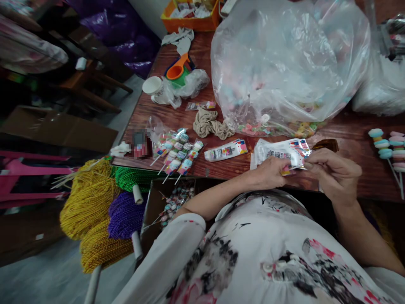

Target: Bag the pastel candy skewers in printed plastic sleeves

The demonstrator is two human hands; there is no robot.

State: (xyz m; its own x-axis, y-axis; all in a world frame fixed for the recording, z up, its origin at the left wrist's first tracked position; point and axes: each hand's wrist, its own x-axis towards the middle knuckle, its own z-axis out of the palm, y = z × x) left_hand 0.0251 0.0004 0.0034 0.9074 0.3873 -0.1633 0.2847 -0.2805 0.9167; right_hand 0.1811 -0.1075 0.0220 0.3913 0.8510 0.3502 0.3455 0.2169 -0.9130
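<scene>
Near the table's front edge my left hand [272, 172] is closed on a small printed clear packet [288, 169], in front of a pile of printed plastic sleeves [275, 151]. My right hand [336, 171] pinches at the packet's right end, fingers pressed together. Further left lie another stack of sleeves [225, 150] and several wrapped skewers of pastel candy [180, 153]. Two candy skewers without visible wrapping [382, 145] rest at the far right.
A large clear bag [284, 63] of candy covers the table's back. A beige cloth [210, 123], an orange scoop [176, 71] and a white cup [152, 85] lie left of it. Below the left edge are a box of skewers [177, 202] and yellow rope bundles [90, 202].
</scene>
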